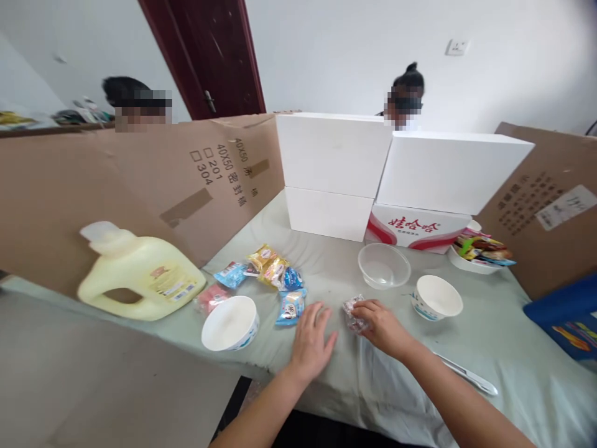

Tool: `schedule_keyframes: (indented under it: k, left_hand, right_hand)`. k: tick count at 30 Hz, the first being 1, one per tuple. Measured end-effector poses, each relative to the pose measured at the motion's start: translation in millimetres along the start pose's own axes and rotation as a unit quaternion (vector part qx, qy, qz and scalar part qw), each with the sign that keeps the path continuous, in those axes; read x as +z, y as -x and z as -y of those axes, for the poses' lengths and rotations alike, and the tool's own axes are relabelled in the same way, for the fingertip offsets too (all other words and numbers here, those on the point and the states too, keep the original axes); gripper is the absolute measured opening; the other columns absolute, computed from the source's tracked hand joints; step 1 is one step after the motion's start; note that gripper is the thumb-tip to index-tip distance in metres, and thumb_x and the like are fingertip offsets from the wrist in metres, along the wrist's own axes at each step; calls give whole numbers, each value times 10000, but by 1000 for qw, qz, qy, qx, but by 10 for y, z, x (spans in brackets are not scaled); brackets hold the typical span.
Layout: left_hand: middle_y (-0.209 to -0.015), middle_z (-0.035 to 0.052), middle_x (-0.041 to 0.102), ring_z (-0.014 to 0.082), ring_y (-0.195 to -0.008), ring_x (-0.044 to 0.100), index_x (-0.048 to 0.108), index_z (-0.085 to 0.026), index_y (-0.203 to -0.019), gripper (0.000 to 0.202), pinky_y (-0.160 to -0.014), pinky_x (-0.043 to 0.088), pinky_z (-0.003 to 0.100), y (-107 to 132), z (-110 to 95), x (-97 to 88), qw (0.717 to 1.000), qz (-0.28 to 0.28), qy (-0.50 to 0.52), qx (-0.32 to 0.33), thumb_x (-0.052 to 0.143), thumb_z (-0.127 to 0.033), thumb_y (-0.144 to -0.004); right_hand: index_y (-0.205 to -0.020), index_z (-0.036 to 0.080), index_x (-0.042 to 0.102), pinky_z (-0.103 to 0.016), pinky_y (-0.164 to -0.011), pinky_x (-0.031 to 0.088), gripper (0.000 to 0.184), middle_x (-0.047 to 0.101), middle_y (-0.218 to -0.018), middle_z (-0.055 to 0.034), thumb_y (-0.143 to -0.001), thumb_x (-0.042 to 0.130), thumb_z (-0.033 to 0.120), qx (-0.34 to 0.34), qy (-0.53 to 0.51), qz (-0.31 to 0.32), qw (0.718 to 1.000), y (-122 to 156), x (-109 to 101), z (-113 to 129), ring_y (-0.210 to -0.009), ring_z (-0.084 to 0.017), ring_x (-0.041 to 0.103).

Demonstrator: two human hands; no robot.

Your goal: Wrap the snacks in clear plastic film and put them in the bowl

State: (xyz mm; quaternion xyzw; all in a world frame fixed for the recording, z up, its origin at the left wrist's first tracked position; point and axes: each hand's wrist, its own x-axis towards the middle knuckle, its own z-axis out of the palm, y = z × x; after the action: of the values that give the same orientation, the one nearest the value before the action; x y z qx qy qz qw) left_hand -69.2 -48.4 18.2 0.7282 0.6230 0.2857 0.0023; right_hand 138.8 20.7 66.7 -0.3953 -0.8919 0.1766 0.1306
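My left hand (311, 339) lies flat on the pale green tablecloth (504, 336), fingers spread, holding nothing, just right of a blue snack packet (290, 307). My right hand (381, 325) is closed on a small clear-wrapped candy (353, 313) at the table's middle. Several small snack packets (273, 270) in yellow, blue and pink lie to the left. A white paper bowl (230, 322) stands near the front left, another white bowl (436, 297) to the right, and a clear plastic bowl (384, 265) behind my right hand.
A pale yellow detergent jug (140, 277) lies at the left. Cardboard sheets (140, 180) wall both sides; white foam boxes (333, 155) stand at the back. A bowl of snacks (480, 252) is at right, tongs (466, 373) near the front. Two people sit behind.
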Motion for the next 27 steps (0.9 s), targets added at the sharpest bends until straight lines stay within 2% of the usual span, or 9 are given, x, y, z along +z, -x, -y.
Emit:
schedule_keyframes:
  k: [2, 4, 7, 9, 12, 17, 21, 24, 27]
  left_hand:
    - [-1441, 145, 413, 330, -1347, 341, 427, -169, -1378, 627, -1070, 364, 512, -16, -230, 137, 993, 58, 72, 78, 646, -246, -796]
    - [-1442, 128, 432, 313, -1363, 336, 371, -191, -1420, 681, -1072, 371, 517, -38, -445, 279, 979, 104, 124, 122, 636, -237, -794]
    - [-1315, 106, 554, 277, -1271, 455, 476, -201, -1336, 530, -1064, 391, 500, -48, -677, 439, 971, 114, 157, 138, 576, -181, -816]
    - [-1253, 106, 584, 276, -1208, 497, 552, -197, -1247, 426, -1048, 406, 496, -26, -760, 493, 975, 95, 146, 137, 568, -181, -821]
    - [-1195, 117, 605, 289, -1147, 524, 587, -179, -1191, 366, -1002, 441, 489, 31, -786, 529, 980, 66, 114, 150, 592, -224, -828]
    - [-1107, 114, 643, 264, -1079, 581, 583, -186, -1162, 286, -957, 479, 455, 75, -690, 591, 972, -7, 104, 213, 552, -282, -894]
    - [-1073, 106, 629, 232, -996, 597, 529, -187, -1247, 313, -864, 533, 406, 38, -679, 614, 952, -56, 117, 279, 495, -243, -941]
    - [-1056, 116, 606, 246, -985, 581, 551, -159, -1227, 302, -850, 542, 413, 16, -733, 598, 958, -35, 107, 265, 495, -242, -942]
    - [-1031, 110, 595, 252, -977, 574, 578, -150, -1171, 266, -865, 542, 420, 18, -778, 582, 962, -33, 105, 249, 531, -224, -920]
  right_hand:
    - [-1147, 231, 644, -364, -1000, 432, 393, 636, -1229, -61, -764, 633, 143, -3, -41, -8, 999, 268, -63, -63, -1155, -217, 546]
    - [-1165, 229, 634, -390, -1003, 435, 420, 636, -1230, -75, -749, 661, 171, 17, -85, -13, 996, 500, -114, -159, -1158, -230, 556]
    - [-1205, 241, 612, -406, -1018, 430, 463, 611, -1276, -78, -746, 672, 209, 56, -151, -21, 987, 755, -170, -339, -1180, -236, 560]
    - [-1144, 240, 645, -382, -987, 457, 363, 643, -1219, -65, -782, 631, 212, 77, -170, -44, 981, 846, -177, -437, -1122, -219, 599]
    - [-977, 226, 700, -373, -924, 490, 205, 695, -1033, -50, -810, 590, 181, 109, -148, -95, 978, 854, -111, -478, -1007, -213, 631]
    - [-992, 218, 694, -487, -987, 413, 209, 593, -1176, -121, -794, 635, 183, 145, -73, -175, 971, 692, 112, -302, -1120, -299, 529]
    - [-1103, 214, 625, -335, -830, 508, 308, 624, -1015, -66, -818, 565, 115, 133, -60, -170, 975, 674, 164, -215, -892, -188, 611]
    - [-1150, 223, 591, -295, -848, 501, 323, 637, -1036, -44, -845, 536, 133, 121, -68, -165, 976, 905, 88, -305, -934, -164, 610]
    - [-1140, 227, 612, -389, -923, 465, 279, 635, -1097, -75, -870, 540, 237, 174, -9, -184, 967, 1361, 15, -546, -1049, -228, 573]
